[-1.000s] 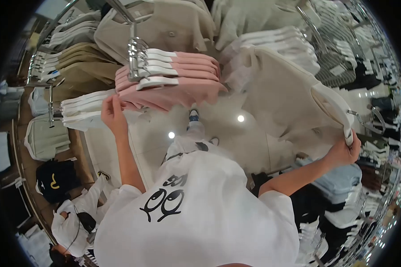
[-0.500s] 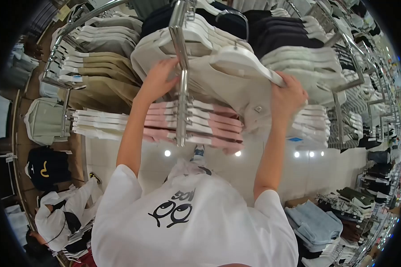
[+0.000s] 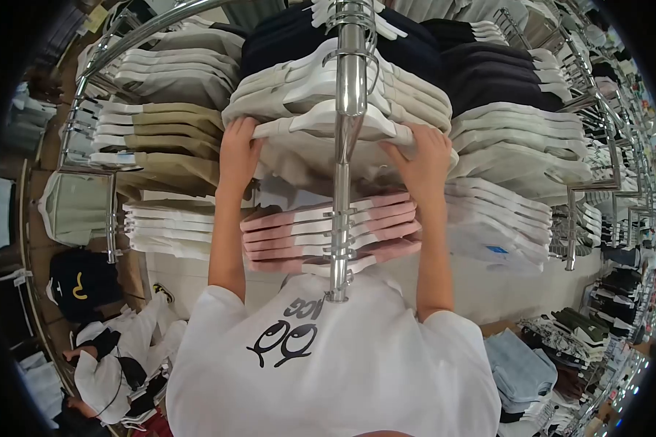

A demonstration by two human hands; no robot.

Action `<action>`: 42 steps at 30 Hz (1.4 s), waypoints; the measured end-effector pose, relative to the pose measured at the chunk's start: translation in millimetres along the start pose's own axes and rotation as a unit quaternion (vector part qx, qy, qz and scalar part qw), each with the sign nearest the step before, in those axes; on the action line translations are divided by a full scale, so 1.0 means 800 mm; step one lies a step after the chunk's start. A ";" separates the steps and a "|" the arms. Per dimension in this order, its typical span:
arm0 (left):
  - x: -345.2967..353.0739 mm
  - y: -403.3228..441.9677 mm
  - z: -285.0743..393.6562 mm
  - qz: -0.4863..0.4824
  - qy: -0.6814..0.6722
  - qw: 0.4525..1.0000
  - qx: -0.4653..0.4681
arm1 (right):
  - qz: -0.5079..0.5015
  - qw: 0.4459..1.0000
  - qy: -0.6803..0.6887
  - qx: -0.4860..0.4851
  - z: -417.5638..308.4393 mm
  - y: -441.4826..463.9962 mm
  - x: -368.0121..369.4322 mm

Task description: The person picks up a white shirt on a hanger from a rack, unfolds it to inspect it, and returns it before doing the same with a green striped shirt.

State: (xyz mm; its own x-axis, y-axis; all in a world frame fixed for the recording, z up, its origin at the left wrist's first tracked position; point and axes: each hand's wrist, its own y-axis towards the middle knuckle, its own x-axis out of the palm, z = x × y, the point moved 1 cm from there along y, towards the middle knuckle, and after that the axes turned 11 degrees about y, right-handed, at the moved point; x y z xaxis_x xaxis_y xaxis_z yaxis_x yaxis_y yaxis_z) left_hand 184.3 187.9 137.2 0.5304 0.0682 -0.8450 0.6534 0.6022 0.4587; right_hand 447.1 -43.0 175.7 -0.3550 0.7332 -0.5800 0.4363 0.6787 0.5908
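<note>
A beige shirt [image 3: 299, 164] on a white hanger [image 3: 313, 120] hangs at the front of a row of beige garments, behind the chrome post. My left hand [image 3: 240, 156] is closed over one shoulder of this shirt, its fingers curled on the hanger's end. At the other shoulder my right hand [image 3: 428, 160] grips the cloth, thumb toward the middle and fingers over the top. The shirt hangs roughly level between them. Part of the hanger is hidden by the chrome post [image 3: 342, 189].
Pink-and-white garments [image 3: 291, 240] hang on the lower front of the post. Olive garments [image 3: 175, 142] hang at left, pale grey ones [image 3: 517, 138] at right, navy ones [image 3: 277, 44] behind. Folded jeans [image 3: 521, 368] lie lower right. Another person in white [image 3: 106, 379] is at lower left.
The beige shirt has gone from slanted at the right to level behind the post. My right hand moved left with it; my left hand shifted left and down onto its other shoulder.
</note>
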 end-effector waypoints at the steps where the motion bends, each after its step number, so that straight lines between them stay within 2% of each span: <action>1: -0.002 0.002 -0.003 0.011 -0.012 1.000 -0.002 | -0.016 1.000 -0.001 -0.010 -0.002 0.001 -0.008; 2: -0.002 0.005 -0.005 0.023 -0.025 0.999 -0.002 | -0.014 1.000 -0.003 -0.005 0.010 -0.001 -0.014; 4: 0.002 0.004 -0.019 0.014 -0.052 0.998 -0.027 | -0.085 0.995 -0.026 0.047 0.028 -0.004 -0.023; 6: 0.014 -0.003 -0.039 0.003 -0.086 0.995 -0.046 | -0.060 0.997 -0.016 0.047 0.041 -0.003 -0.026; 8: 0.028 -0.016 -0.062 -0.032 -0.160 0.973 -0.165 | -0.026 0.997 0.067 0.038 0.060 -0.005 -0.022; 10: 0.033 -0.024 -0.065 0.001 -0.238 0.940 -0.244 | 0.011 0.983 0.164 0.079 0.088 -0.018 -0.021; 12: 0.050 -0.032 -0.091 -0.024 -0.232 0.946 -0.223 | -0.011 0.934 0.264 0.240 0.104 -0.036 -0.031; 13: 0.052 -0.036 -0.078 -0.038 -0.281 0.930 -0.234 | 0.011 0.935 0.248 0.253 0.117 -0.048 -0.035; 15: 0.061 -0.049 -0.070 -0.062 -0.329 0.912 -0.238 | -0.054 0.882 0.339 0.323 0.145 -0.077 -0.025; 18: 0.116 -0.081 -0.092 -0.090 -0.345 0.900 -0.251 | -0.053 0.872 0.353 0.335 0.169 -0.119 -0.009; 20: 0.148 -0.110 -0.125 -0.145 -0.369 0.887 -0.237 | -0.045 0.886 0.325 0.327 0.207 -0.157 0.016; 21: 0.166 -0.123 -0.153 -0.144 -0.361 0.889 -0.241 | -0.058 0.891 0.294 0.341 0.223 -0.171 0.024; 22: 0.185 -0.131 -0.182 -0.106 -0.302 0.916 -0.242 | -0.069 0.896 0.263 0.352 0.240 -0.185 0.033; 24: 0.180 -0.128 -0.205 -0.065 -0.237 0.939 -0.239 | -0.064 0.919 0.065 0.384 0.277 -0.220 0.051; 25: 0.166 -0.122 -0.206 -0.103 -0.067 0.949 -0.290 | -0.085 0.901 0.010 0.425 0.258 -0.219 0.039; 26: 0.159 -0.133 -0.183 -0.139 0.104 0.926 -0.335 | -0.089 0.901 0.015 0.425 0.261 -0.246 0.024; 28: 0.121 -0.122 -0.186 -0.149 0.118 0.929 -0.317 | 0.015 0.939 0.001 0.345 0.251 -0.264 0.038; 30: 0.074 -0.124 -0.160 -0.160 0.134 0.931 -0.299 | -0.014 0.927 0.046 0.371 0.257 -0.303 0.030; 32: 0.023 -0.127 -0.116 -0.098 0.174 0.929 -0.311 | -0.104 0.894 0.071 0.431 0.272 -0.347 0.029; 34: -0.010 -0.142 -0.055 0.039 0.158 0.936 -0.313 | -0.101 0.889 0.090 0.437 0.267 -0.391 -0.008; 36: -0.054 -0.137 0.007 0.136 0.102 0.939 -0.300 | -0.171 0.841 0.120 0.499 0.265 -0.428 -0.023; 37: -0.077 -0.131 0.057 0.192 0.026 0.928 -0.319 | -0.164 0.839 0.116 0.506 0.259 -0.445 -0.041; 38: -0.099 -0.129 0.108 0.246 -0.050 0.907 -0.338 | -0.214 0.841 0.137 0.478 0.251 -0.460 -0.057; 39: -0.113 -0.128 0.150 0.310 -0.074 0.900 -0.297 | -0.263 0.841 0.158 0.446 0.248 -0.473 -0.077; 40: -0.125 -0.133 0.193 0.374 -0.095 0.887 -0.254 | -0.261 0.840 0.158 0.448 0.255 -0.496 -0.100; 41: -0.138 -0.134 0.242 0.375 -0.097 0.887 -0.251 | -0.291 0.829 0.163 0.448 0.265 -0.520 -0.117; 42: -0.148 -0.134 0.295 0.412 -0.087 0.884 -0.206 | -0.320 0.819 0.167 0.447 0.273 -0.538 -0.136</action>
State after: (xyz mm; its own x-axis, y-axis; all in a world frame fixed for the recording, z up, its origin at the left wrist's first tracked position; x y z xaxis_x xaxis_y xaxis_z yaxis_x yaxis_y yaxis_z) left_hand 178.7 -72.2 252.7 0.8333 0.5156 -0.1996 -0.2252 0.6463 0.7291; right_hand 478.9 -424.2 -137.8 -0.8883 0.3127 -0.3365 0.4506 0.7355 -0.5059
